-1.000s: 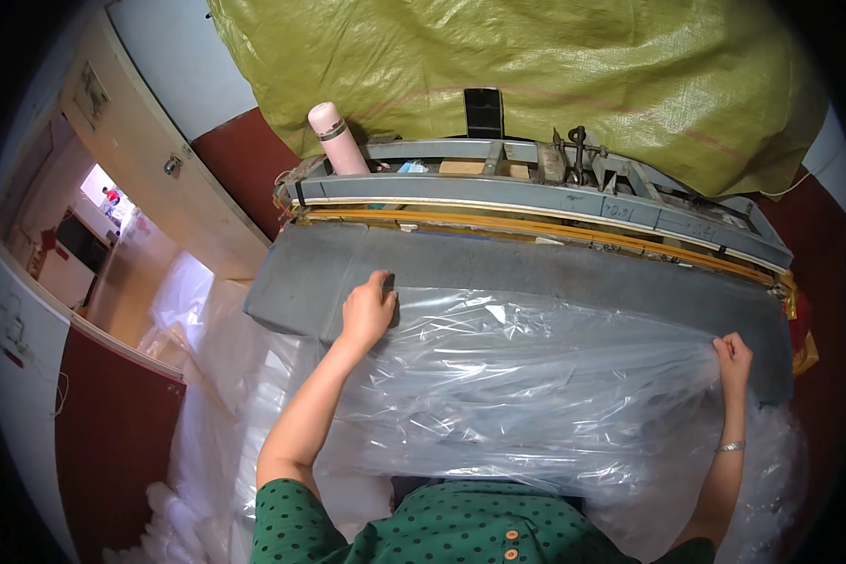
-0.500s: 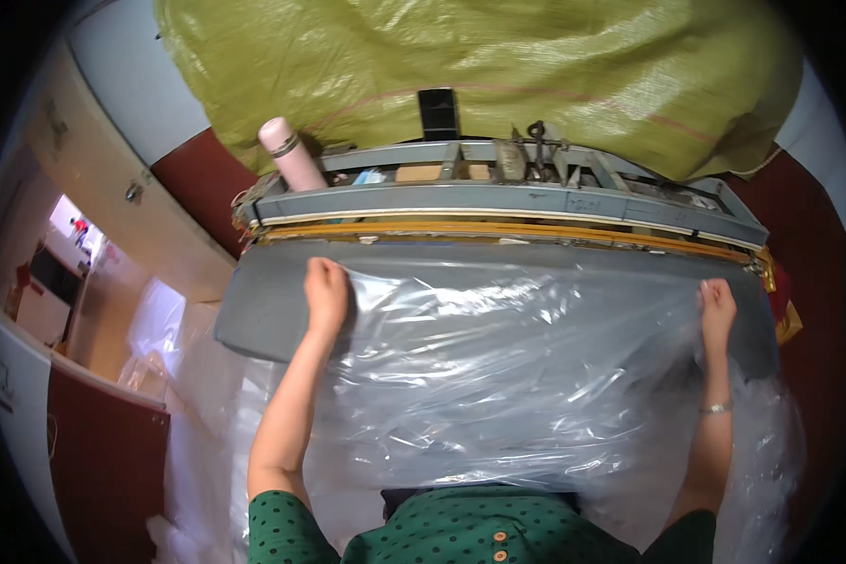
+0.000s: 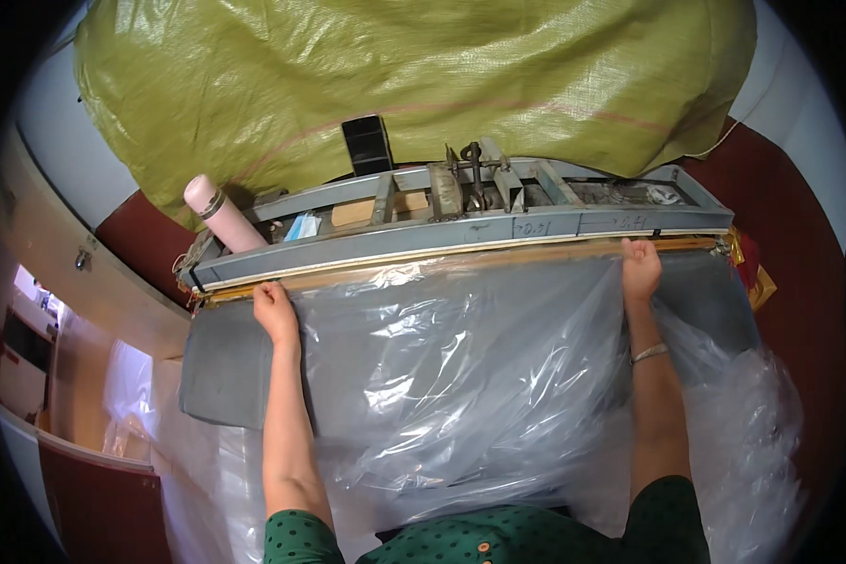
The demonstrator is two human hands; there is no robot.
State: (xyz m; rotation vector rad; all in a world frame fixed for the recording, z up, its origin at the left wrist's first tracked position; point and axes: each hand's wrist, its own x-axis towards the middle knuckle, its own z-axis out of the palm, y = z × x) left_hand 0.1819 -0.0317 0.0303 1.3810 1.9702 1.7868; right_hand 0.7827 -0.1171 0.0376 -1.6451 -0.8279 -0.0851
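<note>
A wide sheet of clear plastic film spreads over the grey padded surface in front of me and drapes down toward my body. My left hand pinches its far left corner close to the machine's orange-yellow strip. At the far right, my right hand is closed on the film's other corner, up against the same strip. Between my hands the film's far edge lies over the strip, stretched fairly straight. Wrinkles and bright reflections run across the film's middle.
Behind the strip stands a grey metal frame with a clamp. A pink thermos leans at its left, a black phone at its back. A large yellow-green woven sack fills the far side. More film bunches at right.
Both hands have moved the film's far edge forward, from the grey surface up to the orange-yellow strip. The right hand has also shifted left. The view has turned, tilting the frame.
</note>
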